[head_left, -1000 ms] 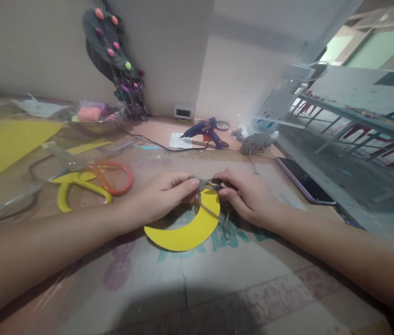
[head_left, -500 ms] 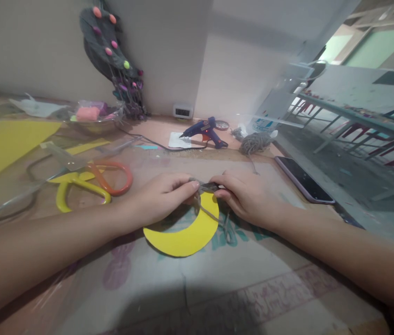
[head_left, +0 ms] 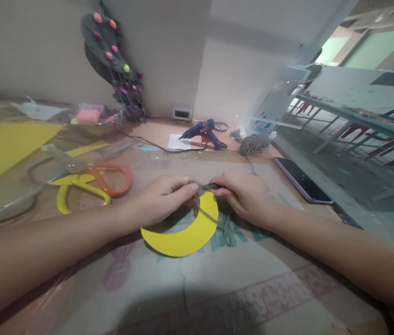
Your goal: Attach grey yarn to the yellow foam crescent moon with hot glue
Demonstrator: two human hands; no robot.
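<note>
A yellow paper crescent (head_left: 186, 232) lies flat on the work surface in the middle of the view. At its upper tip my left hand (head_left: 160, 197) and my right hand (head_left: 243, 195) meet, both pinched on a length of grey twine (head_left: 206, 187). The twine runs between my fingertips, and a loose strand trails down across the crescent to a loop (head_left: 227, 229) on its right. Both sets of fingers are closed.
Scissors with yellow and orange handles (head_left: 92, 184) lie to the left, beside a yellow sheet (head_left: 4, 144). A blue glue gun (head_left: 203, 132) and a ball of twine (head_left: 252, 143) sit further back. A phone (head_left: 303, 179) lies at the right edge.
My hands have barely moved and keep pinching the twine at the crescent's tip; the crescent has shifted slightly to the left.
</note>
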